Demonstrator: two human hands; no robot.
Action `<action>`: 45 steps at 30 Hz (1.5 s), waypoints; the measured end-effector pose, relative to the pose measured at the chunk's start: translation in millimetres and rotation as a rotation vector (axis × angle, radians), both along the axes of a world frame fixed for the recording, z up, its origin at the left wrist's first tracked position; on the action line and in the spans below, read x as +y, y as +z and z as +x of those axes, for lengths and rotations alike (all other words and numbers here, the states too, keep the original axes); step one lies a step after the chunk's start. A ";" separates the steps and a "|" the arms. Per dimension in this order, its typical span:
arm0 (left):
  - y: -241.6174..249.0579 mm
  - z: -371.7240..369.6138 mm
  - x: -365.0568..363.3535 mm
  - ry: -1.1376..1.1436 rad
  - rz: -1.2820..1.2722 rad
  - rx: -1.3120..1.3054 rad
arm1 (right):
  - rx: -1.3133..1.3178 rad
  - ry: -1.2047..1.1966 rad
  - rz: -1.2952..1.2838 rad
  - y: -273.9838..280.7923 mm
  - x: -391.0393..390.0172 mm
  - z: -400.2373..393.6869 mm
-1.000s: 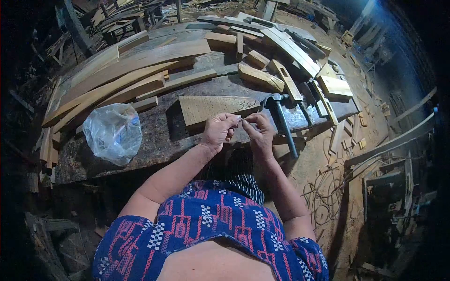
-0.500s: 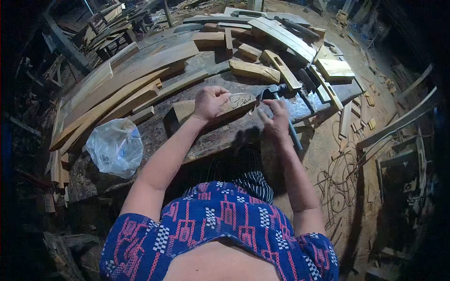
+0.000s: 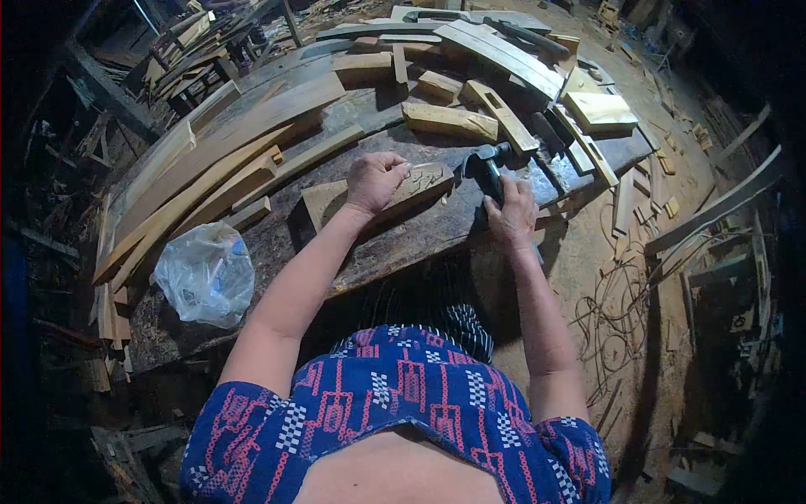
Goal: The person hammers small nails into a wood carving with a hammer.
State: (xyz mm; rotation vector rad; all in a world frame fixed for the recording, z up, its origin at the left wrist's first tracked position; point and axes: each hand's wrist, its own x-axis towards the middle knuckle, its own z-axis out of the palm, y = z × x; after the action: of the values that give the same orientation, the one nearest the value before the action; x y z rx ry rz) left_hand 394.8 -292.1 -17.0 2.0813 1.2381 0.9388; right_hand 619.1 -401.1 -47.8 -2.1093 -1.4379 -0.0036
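Observation:
My left hand [image 3: 375, 181] rests on a flat carved wooden panel [image 3: 327, 202] lying on the dark workbench [image 3: 285, 239], its fingers pinching something thin and small that I cannot make out. My right hand [image 3: 510, 214] lies over the handle of a dark hammer [image 3: 489, 161], whose head sits just beyond the panel's right end. Whether the fingers are wrapped around the handle is hard to tell from this angle.
A crumpled clear plastic bag [image 3: 206, 273] sits at the bench's near left. Long curved planks [image 3: 218, 143] and short wooden blocks [image 3: 449, 122] cover the far half of the bench. Off-cuts and wire-like strips [image 3: 613, 319] litter the dirt floor to the right.
My hands were together at the bench's near edge. The left hand went up onto the wooden panel, and the right hand moved right and down onto the hammer handle.

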 end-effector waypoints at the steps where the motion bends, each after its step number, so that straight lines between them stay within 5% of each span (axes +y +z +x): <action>1: -1.2 0.0 -0.1 0.001 0.009 -0.011 | -0.007 -0.007 0.000 0.0 -0.2 0.0; 14: -0.8 3.9 -6.2 0.035 -0.008 -0.014 | -0.029 -0.023 0.033 -8.2 26.5 31.1; 17: -0.4 4.2 -7.0 0.053 0.054 0.024 | 0.267 0.126 -0.021 14.9 23.8 38.7; 18: -0.4 4.8 -6.8 0.052 0.059 0.036 | 0.667 0.177 -0.070 26.7 19.6 35.8; 20: -0.1 6.0 -5.2 0.042 0.016 0.033 | 1.018 0.317 0.073 67.8 1.7 10.0; 23: -2.5 3.0 -4.9 0.017 -0.013 0.022 | 1.117 0.516 0.136 93.3 -2.6 -12.5; 27: -12.8 2.1 -0.9 -0.016 0.236 0.026 | 1.065 0.559 0.051 94.4 -2.6 -30.3; 31: -7.7 3.0 -3.3 0.002 0.135 0.071 | 0.999 0.537 -0.007 92.1 3.8 -40.7; 33: -20.2 2.3 -0.9 -0.037 0.332 0.054 | 1.054 0.537 0.046 100.0 5.0 -45.3; 45: -13.3 0.4 -3.9 -0.044 0.300 0.179 | 0.985 0.484 -0.087 114.5 13.2 -47.3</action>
State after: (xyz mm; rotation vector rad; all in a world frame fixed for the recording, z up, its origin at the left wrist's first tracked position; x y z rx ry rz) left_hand 395.1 -296.0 -30.2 2.4629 1.1928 0.9856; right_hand 571.8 -388.0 66.7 -1.3808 -1.2404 1.1234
